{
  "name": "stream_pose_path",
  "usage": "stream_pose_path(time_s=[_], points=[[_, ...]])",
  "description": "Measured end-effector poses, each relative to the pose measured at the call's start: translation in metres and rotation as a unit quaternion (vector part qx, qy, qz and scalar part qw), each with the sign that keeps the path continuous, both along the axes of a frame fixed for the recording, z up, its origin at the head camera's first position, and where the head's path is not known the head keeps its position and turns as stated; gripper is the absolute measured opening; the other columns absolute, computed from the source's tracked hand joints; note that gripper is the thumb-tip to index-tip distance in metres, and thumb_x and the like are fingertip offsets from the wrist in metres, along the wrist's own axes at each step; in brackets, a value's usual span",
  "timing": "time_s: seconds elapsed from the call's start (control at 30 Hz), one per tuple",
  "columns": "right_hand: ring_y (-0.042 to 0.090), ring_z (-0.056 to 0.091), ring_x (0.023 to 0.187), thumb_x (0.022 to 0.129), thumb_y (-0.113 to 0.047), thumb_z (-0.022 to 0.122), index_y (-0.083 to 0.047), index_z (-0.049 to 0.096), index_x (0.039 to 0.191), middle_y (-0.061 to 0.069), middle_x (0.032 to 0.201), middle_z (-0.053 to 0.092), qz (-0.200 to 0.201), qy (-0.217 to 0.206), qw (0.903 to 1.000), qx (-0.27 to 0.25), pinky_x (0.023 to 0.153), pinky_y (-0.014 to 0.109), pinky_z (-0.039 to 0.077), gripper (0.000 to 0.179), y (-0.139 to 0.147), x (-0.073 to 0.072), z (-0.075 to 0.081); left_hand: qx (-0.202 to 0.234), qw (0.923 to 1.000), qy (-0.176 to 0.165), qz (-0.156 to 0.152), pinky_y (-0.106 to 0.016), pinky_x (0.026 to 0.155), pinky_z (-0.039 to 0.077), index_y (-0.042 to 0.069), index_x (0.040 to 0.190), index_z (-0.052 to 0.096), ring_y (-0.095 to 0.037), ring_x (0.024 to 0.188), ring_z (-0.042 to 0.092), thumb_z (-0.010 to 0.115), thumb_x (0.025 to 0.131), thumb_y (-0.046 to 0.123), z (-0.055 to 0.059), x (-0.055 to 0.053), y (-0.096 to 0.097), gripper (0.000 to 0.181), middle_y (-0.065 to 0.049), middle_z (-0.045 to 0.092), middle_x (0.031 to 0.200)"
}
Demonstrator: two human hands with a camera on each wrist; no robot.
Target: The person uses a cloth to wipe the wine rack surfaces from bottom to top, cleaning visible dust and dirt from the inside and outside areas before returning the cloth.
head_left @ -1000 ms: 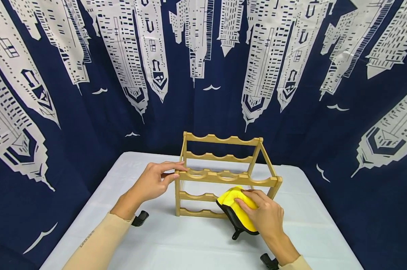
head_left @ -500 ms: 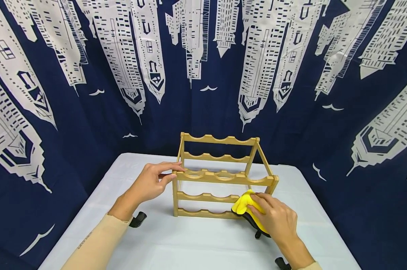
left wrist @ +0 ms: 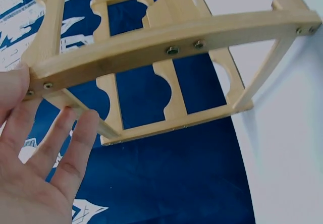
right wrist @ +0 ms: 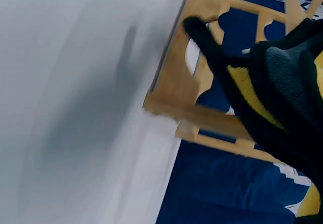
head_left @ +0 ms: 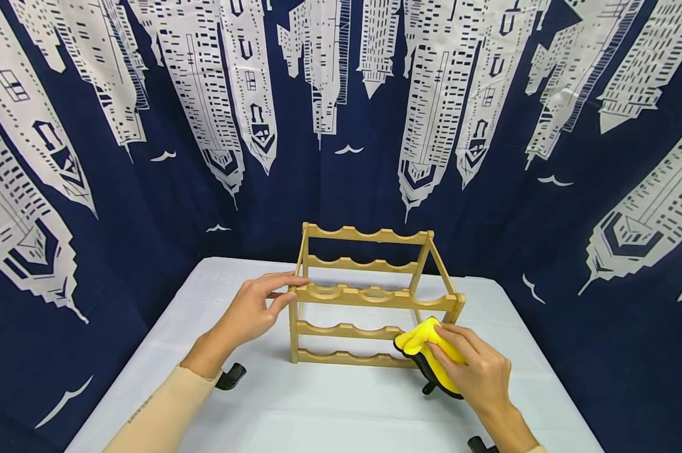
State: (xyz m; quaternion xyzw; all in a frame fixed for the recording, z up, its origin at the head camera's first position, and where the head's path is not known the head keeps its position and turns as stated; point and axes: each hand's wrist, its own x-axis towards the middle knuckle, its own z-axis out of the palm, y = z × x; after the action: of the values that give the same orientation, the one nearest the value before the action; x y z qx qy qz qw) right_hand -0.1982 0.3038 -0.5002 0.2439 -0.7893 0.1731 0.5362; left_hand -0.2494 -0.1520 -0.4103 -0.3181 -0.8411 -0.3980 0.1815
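Note:
A light wooden wine rack [head_left: 375, 298] with scalloped rails stands upright on the table. My left hand [head_left: 255, 309] pinches its upper left front corner between thumb and fingers. Seen from the left wrist, the thumb lies at the end of the rack's side bar [left wrist: 131, 47], and the other fingers of that hand [left wrist: 45, 168] spread below it. My right hand [head_left: 479, 365] grips a bunched yellow cloth [head_left: 428, 340] with black edging and a small loop, at the rack's lower right front. The cloth's dark underside [right wrist: 282, 82] hides part of the rack in the right wrist view; the right fingers are hidden there.
A white cover lies over the table [head_left: 318, 409]. Behind it hangs a dark blue curtain [head_left: 329, 189] printed with white buildings and birds. Black wrist mounts [head_left: 230, 376] sit beside both wrists.
My right hand has moved the cloth rightward along the rack's front, towards its right post, and the cloth is more bunched. My left hand keeps its place on the corner.

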Motion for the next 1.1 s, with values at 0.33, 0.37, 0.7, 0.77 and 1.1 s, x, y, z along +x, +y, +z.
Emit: stream_pose_path(time_s=[0.33,0.37,0.7,0.77,1.1], points=[[0.039,0.084,0.08,0.108,-0.045,0.086,-0.001,0.091,0.108,0.017,0.102,0.088,0.132,0.042,0.9889,-0.053,0.105,0.01,0.062,0.045,-0.039,-0.008,0.019,0.072,0.9955,0.048,0.039,-0.036,0.089,0.076,0.013,0.118,0.088,-0.023,0.113,0.083,0.095,0.094,-0.002,-0.003,-0.002,-0.001,0.029,0.001,0.086,0.118],[0.039,0.084,0.08,0.108,-0.043,0.087,0.0,0.091,0.108,0.018,0.101,0.088,0.144,0.051,0.9868,-0.053,0.104,0.011,0.063,0.043,-0.046,-0.009,0.023,0.072,0.9955,0.046,0.041,-0.035,0.089,0.076,0.013,0.117,0.089,-0.023,0.112,0.084,0.096,0.094,-0.001,-0.002,-0.001,-0.002,0.027,0.001,0.086,0.116],[0.033,0.088,0.087,0.106,-0.035,0.089,-0.006,0.09,0.118,0.014,0.109,0.089,0.195,0.068,0.9784,-0.003,0.081,0.034,0.074,0.032,-0.115,-0.026,0.061,0.017,0.9983,-0.015,0.054,-0.025,0.088,0.071,0.023,0.118,0.093,-0.016,0.105,0.084,0.086,0.107,0.011,0.015,-0.002,-0.01,0.018,0.008,0.089,0.116],[0.03,0.089,0.09,0.104,-0.032,0.093,-0.008,0.09,0.12,0.011,0.112,0.09,0.192,0.063,0.9793,0.018,0.077,0.039,0.075,0.029,-0.129,-0.03,0.068,0.011,0.9981,-0.025,0.054,-0.024,0.088,0.07,0.022,0.119,0.093,-0.017,0.106,0.084,0.086,0.108,0.012,0.017,-0.002,-0.011,0.017,0.007,0.089,0.118],[0.02,0.09,0.095,0.083,-0.03,0.109,-0.015,0.091,0.119,0.002,0.115,0.09,0.141,0.0,0.9866,0.083,0.08,0.03,0.074,0.043,-0.183,-0.046,0.088,0.008,0.9973,-0.059,0.043,-0.02,0.088,0.069,0.022,0.122,0.092,-0.022,0.114,0.085,0.083,0.11,0.017,0.02,-0.003,-0.015,0.016,0.004,0.088,0.125]])
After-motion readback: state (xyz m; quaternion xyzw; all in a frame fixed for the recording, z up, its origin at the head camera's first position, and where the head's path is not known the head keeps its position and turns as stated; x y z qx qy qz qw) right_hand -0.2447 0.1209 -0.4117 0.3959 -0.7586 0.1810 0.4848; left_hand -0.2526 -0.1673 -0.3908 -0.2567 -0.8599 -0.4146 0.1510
